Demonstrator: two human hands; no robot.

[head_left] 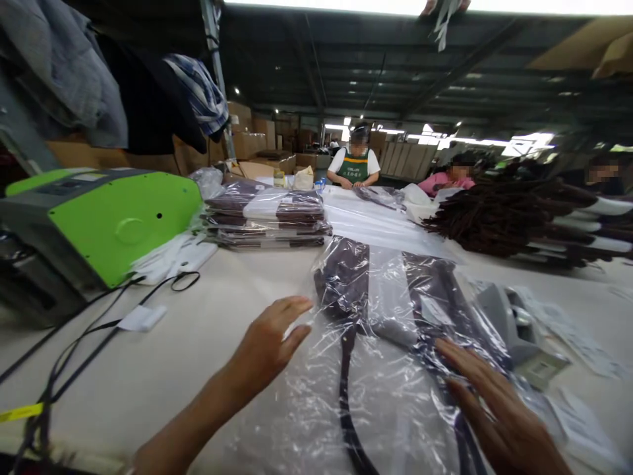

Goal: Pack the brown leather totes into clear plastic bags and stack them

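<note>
A folded dark brown garment [341,280] lies inside a clear plastic bag [395,389] on the table in front of me. A pale band [387,277] runs across its middle, and a dark strap [346,389] trails towards me under the film. My left hand [270,336] is at the bag's left edge, fingers stretched forward and thumb apart, holding nothing; whether it touches the film I cannot tell. On the bag's right side my right hand [494,402] lies with its fingers extended over the plastic, gripping nothing.
Bagged garments [267,214] are stacked beyond my left hand. A green and grey machine [128,218] with black cables [84,349] stands left. A grey tape-dispenser-like object [519,330] sits right, below a dark brown garment pile [519,218]. A co-worker [355,165] works across the table.
</note>
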